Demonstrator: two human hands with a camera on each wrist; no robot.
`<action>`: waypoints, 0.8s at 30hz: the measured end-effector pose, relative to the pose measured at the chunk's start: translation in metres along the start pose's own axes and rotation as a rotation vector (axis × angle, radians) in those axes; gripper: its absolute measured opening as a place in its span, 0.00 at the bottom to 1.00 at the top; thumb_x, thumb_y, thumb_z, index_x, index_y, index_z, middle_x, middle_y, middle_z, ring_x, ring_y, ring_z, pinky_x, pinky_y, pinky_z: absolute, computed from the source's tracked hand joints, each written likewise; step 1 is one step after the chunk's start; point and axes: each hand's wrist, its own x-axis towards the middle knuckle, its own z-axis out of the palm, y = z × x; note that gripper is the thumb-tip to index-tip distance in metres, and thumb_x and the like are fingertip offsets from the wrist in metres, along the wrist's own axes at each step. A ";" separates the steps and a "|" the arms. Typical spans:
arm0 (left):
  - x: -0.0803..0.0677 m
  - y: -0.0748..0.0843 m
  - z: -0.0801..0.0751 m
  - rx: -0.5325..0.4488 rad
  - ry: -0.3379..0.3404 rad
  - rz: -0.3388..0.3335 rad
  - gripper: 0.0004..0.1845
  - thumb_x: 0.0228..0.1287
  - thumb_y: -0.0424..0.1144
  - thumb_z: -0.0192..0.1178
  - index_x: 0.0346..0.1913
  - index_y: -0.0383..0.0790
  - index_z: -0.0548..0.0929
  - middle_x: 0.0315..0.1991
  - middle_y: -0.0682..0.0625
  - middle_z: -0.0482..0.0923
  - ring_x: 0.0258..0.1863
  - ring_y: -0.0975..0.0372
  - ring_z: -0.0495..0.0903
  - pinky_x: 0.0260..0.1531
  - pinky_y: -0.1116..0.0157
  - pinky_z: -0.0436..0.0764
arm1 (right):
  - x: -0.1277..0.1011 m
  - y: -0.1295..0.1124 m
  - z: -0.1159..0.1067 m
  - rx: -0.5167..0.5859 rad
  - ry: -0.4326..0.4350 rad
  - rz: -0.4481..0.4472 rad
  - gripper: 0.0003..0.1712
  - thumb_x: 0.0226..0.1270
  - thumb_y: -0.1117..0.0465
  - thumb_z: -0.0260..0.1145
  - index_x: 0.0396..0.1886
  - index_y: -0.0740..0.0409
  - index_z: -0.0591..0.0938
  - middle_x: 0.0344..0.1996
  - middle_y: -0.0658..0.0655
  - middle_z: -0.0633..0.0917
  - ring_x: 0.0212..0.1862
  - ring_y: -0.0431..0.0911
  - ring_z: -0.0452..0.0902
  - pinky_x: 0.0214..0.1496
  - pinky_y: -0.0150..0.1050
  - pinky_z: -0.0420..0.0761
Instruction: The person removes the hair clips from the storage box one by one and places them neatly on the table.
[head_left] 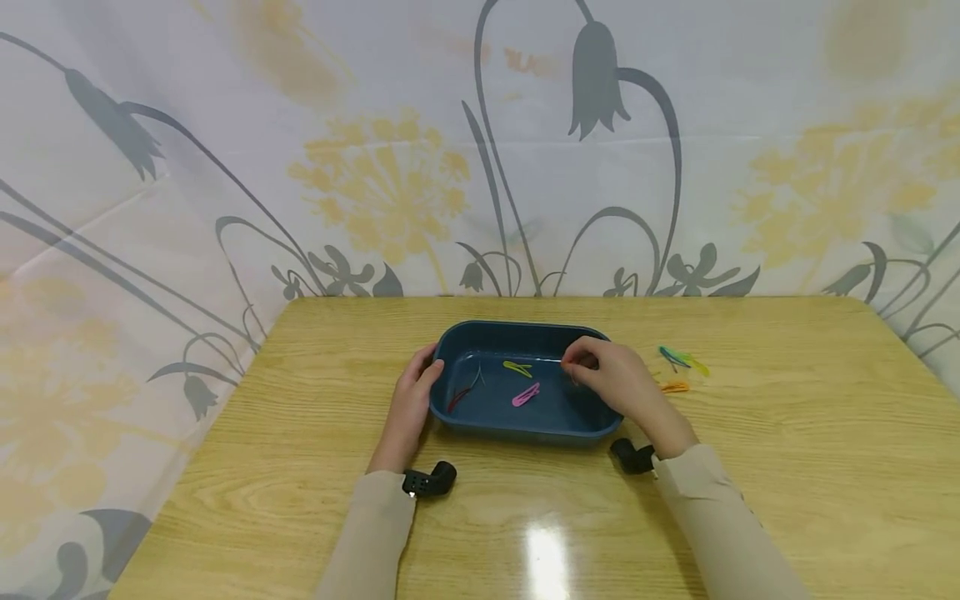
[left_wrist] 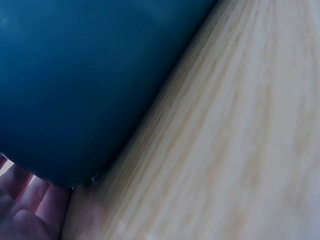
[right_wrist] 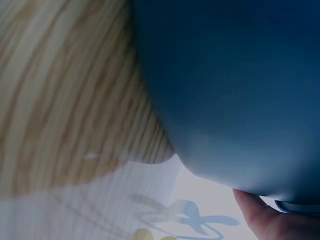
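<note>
Nearest to me, two beige sleeves come over the glossy wooden table point(head_left: 750, 467). My left hand point(head_left: 411, 402) rests against the left short wall of the blue tray point(head_left: 480, 421), with its thumb over the rim and its fingers down the outside. In the left wrist view I see only the smooth dark blue wall point(left_wrist: 85, 85), the pale wood grain and a bit of palm.

My right hand point(head_left: 611, 377) hangs over the right end of the tray. Its fingertips point(head_left: 576, 357) are bunched narrowly together, pointing down into the tray. It may pinch something thin, but I cannot tell this.

Inside the tray, left of those fingers, lie a pink clip point(head_left: 526, 394) and a yellow clip point(head_left: 517, 367). Both are flat and slim, with the long axis roughly left to right. A dark red clip point(head_left: 460, 397) lies nearer my left hand.

Further out, on the table to the right of the tray, lie a green clip point(head_left: 682, 360) and an orange clip point(head_left: 674, 387). My right hand is the closer one to them.
</note>
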 end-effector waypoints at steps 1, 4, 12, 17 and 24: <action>0.000 0.000 0.000 0.001 0.000 -0.002 0.20 0.68 0.48 0.49 0.62 0.52 0.69 0.61 0.54 0.68 0.62 0.61 0.64 0.65 0.58 0.59 | 0.000 0.000 0.000 0.014 -0.001 0.002 0.05 0.64 0.59 0.61 0.38 0.53 0.79 0.26 0.49 0.82 0.31 0.43 0.75 0.33 0.38 0.73; 0.000 -0.001 0.001 -0.004 0.005 -0.009 0.20 0.68 0.48 0.49 0.61 0.54 0.70 0.61 0.56 0.68 0.61 0.61 0.65 0.64 0.58 0.59 | -0.001 0.000 -0.001 0.044 0.000 0.000 0.04 0.65 0.58 0.60 0.37 0.52 0.78 0.26 0.49 0.82 0.32 0.44 0.76 0.34 0.38 0.73; 0.001 -0.002 -0.001 -0.022 0.008 -0.005 0.20 0.68 0.48 0.49 0.61 0.53 0.70 0.60 0.55 0.68 0.61 0.61 0.65 0.64 0.58 0.60 | 0.002 0.000 -0.005 0.085 -0.011 -0.008 0.13 0.66 0.59 0.59 0.49 0.57 0.77 0.35 0.52 0.83 0.40 0.47 0.78 0.40 0.41 0.76; 0.002 -0.002 0.000 -0.025 0.008 -0.006 0.19 0.68 0.48 0.50 0.60 0.54 0.70 0.60 0.56 0.69 0.61 0.62 0.65 0.64 0.59 0.60 | 0.001 0.004 -0.009 0.100 -0.007 -0.023 0.18 0.67 0.57 0.58 0.54 0.57 0.77 0.41 0.53 0.83 0.41 0.46 0.77 0.42 0.42 0.75; 0.003 -0.003 0.000 -0.024 -0.001 -0.010 0.19 0.68 0.48 0.50 0.60 0.55 0.70 0.60 0.57 0.68 0.61 0.62 0.64 0.64 0.59 0.60 | -0.001 0.007 -0.015 0.116 0.002 -0.036 0.17 0.67 0.53 0.58 0.49 0.56 0.80 0.35 0.49 0.84 0.43 0.45 0.76 0.44 0.43 0.74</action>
